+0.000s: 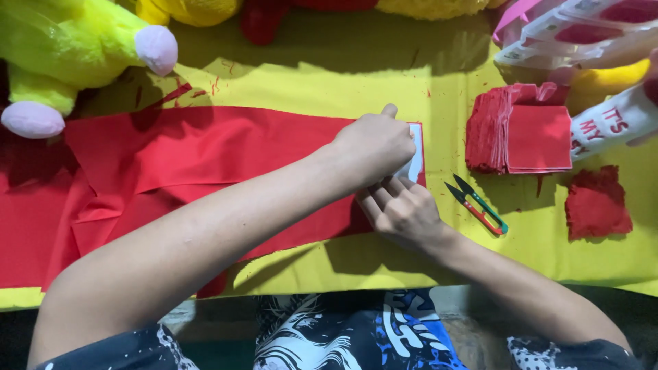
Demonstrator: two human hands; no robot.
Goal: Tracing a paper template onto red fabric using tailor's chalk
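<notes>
Red cloth (192, 161): left hand (373, 147) clenched on white template (415, 164), mostly hidden; right hand (404, 209) flat, released, perhaps pressing cloth.

Left hand (373, 147) presses a white card (415, 161) onto the red cloth (205, 157); right hand (404, 209) lies flat just beneath. At 3 o'clock: thread snips (478, 204), stacked red squares (524, 130), yellow tabletop (384, 89).

A toy-sewing workshop: cut red fabric stacks (521, 133), thread snips (478, 203), plush toys (65, 51)
</notes>
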